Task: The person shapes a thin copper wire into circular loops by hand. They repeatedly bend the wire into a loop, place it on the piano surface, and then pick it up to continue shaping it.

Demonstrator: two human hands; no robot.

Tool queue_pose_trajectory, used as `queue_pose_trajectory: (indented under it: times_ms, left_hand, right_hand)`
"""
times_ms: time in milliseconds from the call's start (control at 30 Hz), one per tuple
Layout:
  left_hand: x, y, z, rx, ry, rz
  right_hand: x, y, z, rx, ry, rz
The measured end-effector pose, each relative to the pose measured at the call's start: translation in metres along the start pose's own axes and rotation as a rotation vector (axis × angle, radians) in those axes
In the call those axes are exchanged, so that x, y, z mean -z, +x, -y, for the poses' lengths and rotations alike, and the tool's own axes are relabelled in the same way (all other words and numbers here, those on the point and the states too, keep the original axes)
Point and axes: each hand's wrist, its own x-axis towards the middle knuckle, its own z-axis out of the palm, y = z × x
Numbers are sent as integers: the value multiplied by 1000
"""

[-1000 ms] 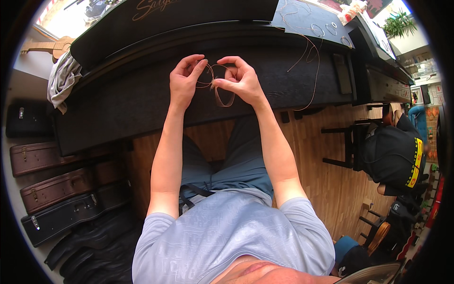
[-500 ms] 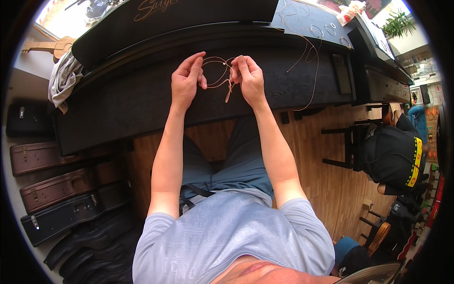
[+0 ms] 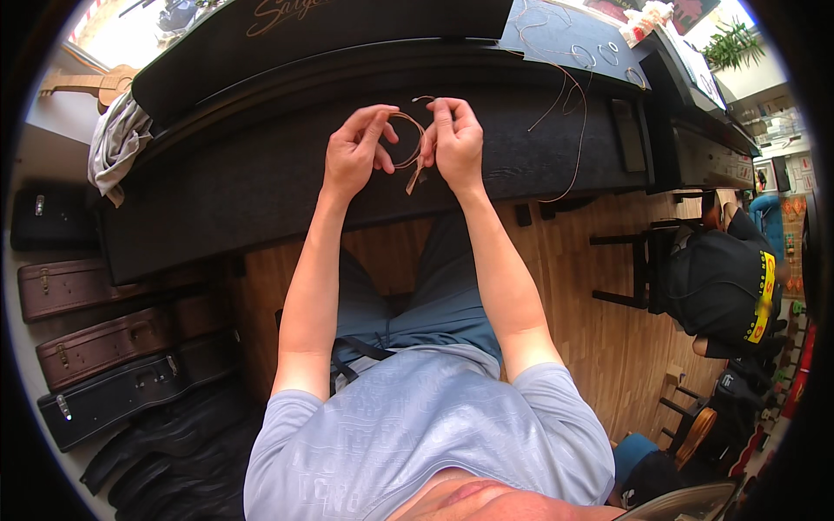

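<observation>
Over the black ledge of a piano-like cabinet [image 3: 261, 178], both hands hold a small coil of thin copper-coloured string [image 3: 423, 135]. My left hand [image 3: 352, 154] pinches the loop's left side between thumb and fingers. On the opposite side, the fingers of my right hand [image 3: 456, 146] are closed on the string, and a short curved end sticks out above them. A flat tan tail [image 3: 412, 183] hangs from the coil between the hands. The fingertips partly hide the coil.
Loose string [image 3: 582, 130] trails over the ledge at right, below a grey-blue panel [image 3: 556, 35] bearing several small coils. Grey cloth [image 3: 122, 143] drapes the left end. Instrument cases [image 3: 104, 347] stack at left. A person in black [image 3: 717, 282] sits at right near a dark stool [image 3: 634, 269].
The loops have drawn together into a narrower coil. My left hand has shifted slightly right and down, closer to my right hand, which has barely moved.
</observation>
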Motion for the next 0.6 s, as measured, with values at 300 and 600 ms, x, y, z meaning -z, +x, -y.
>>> queue_pose_trajectory:
  times_ms: [300,600]
  left_hand:
    - [10,10,8,-36,-194,-142]
    - [-5,4,-4,-11,-154,-297]
  right_hand:
    - [23,-16,-1,59,415,-119]
    - [104,-117,33,-56,93,-223]
